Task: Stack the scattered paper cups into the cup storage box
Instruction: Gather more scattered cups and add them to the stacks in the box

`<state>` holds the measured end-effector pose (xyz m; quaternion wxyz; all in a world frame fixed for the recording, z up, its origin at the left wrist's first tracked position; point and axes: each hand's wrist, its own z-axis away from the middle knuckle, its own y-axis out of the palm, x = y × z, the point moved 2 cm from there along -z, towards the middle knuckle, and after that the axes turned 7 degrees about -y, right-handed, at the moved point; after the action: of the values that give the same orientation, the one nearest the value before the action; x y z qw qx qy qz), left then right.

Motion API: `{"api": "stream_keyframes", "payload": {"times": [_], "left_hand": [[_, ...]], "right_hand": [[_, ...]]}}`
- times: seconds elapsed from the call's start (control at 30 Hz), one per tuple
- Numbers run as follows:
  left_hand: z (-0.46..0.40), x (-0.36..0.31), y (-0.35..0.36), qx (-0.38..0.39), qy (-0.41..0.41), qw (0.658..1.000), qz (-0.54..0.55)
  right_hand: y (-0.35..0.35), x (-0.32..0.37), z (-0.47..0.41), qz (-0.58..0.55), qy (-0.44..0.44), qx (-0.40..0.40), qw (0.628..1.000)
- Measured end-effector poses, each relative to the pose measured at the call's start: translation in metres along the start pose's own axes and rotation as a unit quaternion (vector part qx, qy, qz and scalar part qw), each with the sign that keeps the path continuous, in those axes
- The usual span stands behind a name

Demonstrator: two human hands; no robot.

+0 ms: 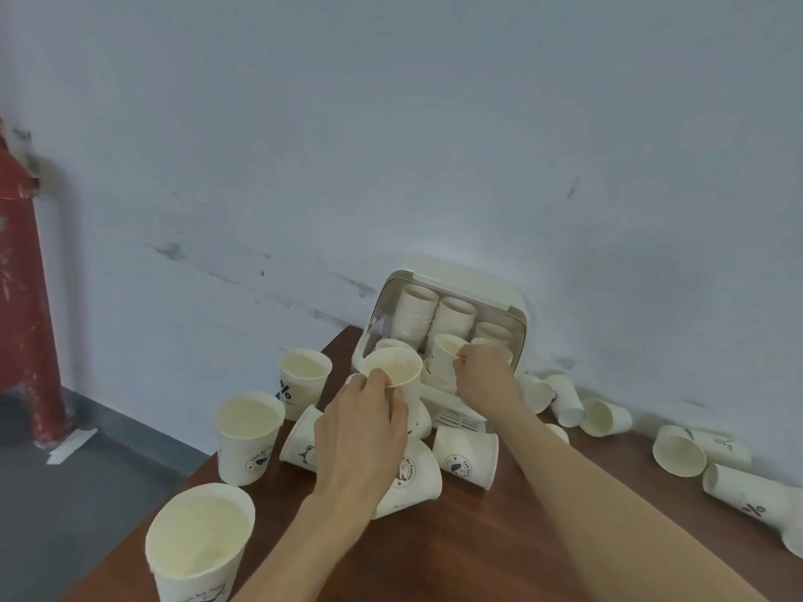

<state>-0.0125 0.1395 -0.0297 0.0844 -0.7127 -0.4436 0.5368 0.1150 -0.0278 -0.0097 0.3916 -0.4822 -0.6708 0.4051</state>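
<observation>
Item, open cream plastic cup storage box (499,293) beyond my knuckles, stacks inside: my right hand (484,378) pinches a white paper cup (445,356) rim, my left hand (363,432) another cup (393,369); best lowered squarely onto a stack.

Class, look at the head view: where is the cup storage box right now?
The cup storage box stands at the table's far edge against the wall, centre-right, just beyond the right hand.

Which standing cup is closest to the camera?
The big white paper cup at the table's front left corner, upright with its mouth open upward.
</observation>
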Motion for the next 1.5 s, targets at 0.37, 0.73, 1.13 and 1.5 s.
{"api": "stream_keyframes", "payload": {"times": [0.37, 0.73, 1.13, 1.5], "left_hand": [[-0.039, -0.012, 0.024, -0.008, 0.029, 0.998, -0.061], [-0.113, -0.011, 0.061, -0.015, 0.024, 1.000, 0.006], [-0.123, 0.006, 0.092, 0.113, 0.012, 0.989, -0.096], [-0.120, 0.008, 0.096, 0.161, -0.005, 0.971, -0.179]], "right_hand": [[0.024, 0.000, 0.015, 0.053, -0.015, 0.073, 0.996], [0.031, -0.004, 0.022, 0.099, -0.075, 0.049, 0.991], [0.036, -0.005, 0.021, 0.099, -0.066, 0.043, 0.992], [0.027, -0.001, 0.022, 0.089, -0.060, 0.059, 0.993]]}}
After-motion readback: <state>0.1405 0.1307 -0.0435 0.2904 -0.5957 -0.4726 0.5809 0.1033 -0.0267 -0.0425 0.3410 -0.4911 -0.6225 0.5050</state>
